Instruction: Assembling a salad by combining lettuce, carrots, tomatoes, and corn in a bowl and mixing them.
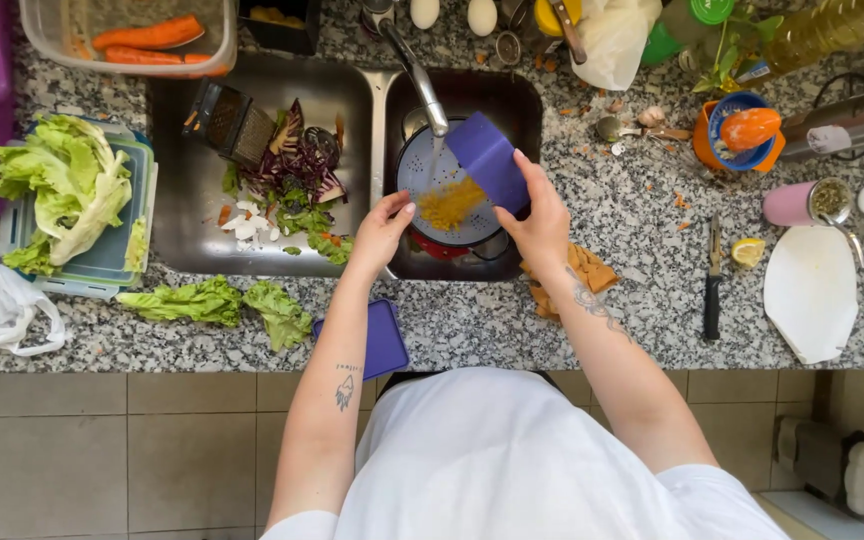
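Colander (pixel 422 175) sits in the right-hand sink basin, under the tap (pixel 417 75), with a heap of yellow grains (pixel 450 205) at its middle and water running onto them. At its 2 o'clock the right hand (pixel 537 225) grips a purple box (pixel 489 160), tilted mouth-down over the grains; fingers wrap the box's lower edge and the wrist bends inward over the basin rim. At the colander's 8 o'clock the left hand (pixel 384 232) rests on the divider between the basins, fingers loosely curled and holding nothing, fingertips just at the colander's rim. As I judge it, the risk is spillage: tipped too steeply or off-centre, the box could send grains over the rim into the sink, and the stream could splash them out. A purple lid (pixel 384 338) lies on the counter at 6 o'clock, near the edge.
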